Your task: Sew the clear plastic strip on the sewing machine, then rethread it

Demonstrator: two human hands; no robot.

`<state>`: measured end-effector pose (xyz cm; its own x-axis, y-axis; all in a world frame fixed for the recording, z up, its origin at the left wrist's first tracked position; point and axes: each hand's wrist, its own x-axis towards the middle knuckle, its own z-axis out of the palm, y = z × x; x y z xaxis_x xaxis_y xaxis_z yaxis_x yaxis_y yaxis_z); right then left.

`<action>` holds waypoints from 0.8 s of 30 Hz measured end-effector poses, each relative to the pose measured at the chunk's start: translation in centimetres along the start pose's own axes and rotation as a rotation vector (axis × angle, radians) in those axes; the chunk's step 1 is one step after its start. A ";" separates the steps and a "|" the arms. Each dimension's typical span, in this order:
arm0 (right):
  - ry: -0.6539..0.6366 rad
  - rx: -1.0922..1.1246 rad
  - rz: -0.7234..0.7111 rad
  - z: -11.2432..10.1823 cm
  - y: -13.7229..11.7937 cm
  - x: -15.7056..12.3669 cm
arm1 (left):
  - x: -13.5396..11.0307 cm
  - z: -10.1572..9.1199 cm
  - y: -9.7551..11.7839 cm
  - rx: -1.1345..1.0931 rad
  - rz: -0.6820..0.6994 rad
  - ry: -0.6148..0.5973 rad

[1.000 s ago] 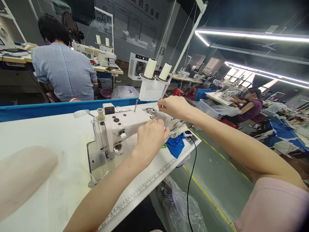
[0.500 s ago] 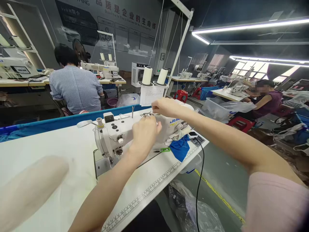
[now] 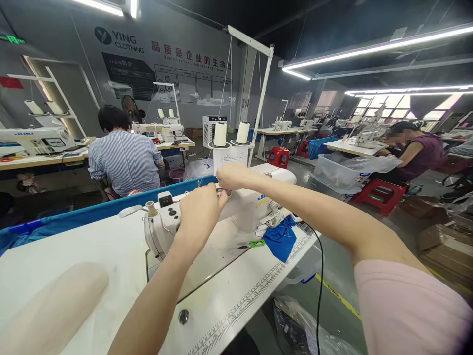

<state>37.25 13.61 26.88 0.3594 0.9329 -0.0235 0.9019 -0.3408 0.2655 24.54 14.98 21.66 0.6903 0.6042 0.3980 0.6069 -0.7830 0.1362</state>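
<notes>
A white sewing machine [image 3: 284, 180] stands on the table in front of me. My left hand [image 3: 201, 209] is at the top of its arm, fingers curled closed and thumb pointing to the right. Just beyond and to the right, my right hand [image 3: 232, 176] bends down at the wrist with its fingers pinched together beside a small metal part [image 3: 224, 193] on the machine's top. Whatever is between the fingers of either hand is hidden. Behind the hands, two cream thread cones [image 3: 220, 134] stand on holders, with threads running up to a white stand [image 3: 263, 93].
Green-handled thread snips [image 3: 254, 243], blue cloth [image 3: 281, 239] and a bundle of pale strips [image 3: 271, 217] lie right of the machine bed. A round metal disc [image 3: 184, 317] is near the table's front. A black cable [image 3: 320, 286] hangs down. Two other people sit at machines farther away.
Both hands have moved left along the machine's top, staying close together. The view has shifted, and the metal disc on the table now shows.
</notes>
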 end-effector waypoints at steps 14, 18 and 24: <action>0.239 0.078 -0.032 3.6 3.8 -3.4 | -4.0 0.8 -0.4 0.023 0.033 -0.106; 0.263 0.103 -0.092 4.6 3.7 -2.6 | -4.0 0.9 -0.4 0.060 0.024 -0.119; 0.283 0.145 -0.048 5.0 3.0 -3.5 | -3.9 1.2 -0.2 0.129 0.030 -0.101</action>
<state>39.88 8.71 22.95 0.2530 0.9367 0.2420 0.9482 -0.2898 0.1301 22.21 12.92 18.97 0.7411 0.5977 0.3059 0.6264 -0.7795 0.0053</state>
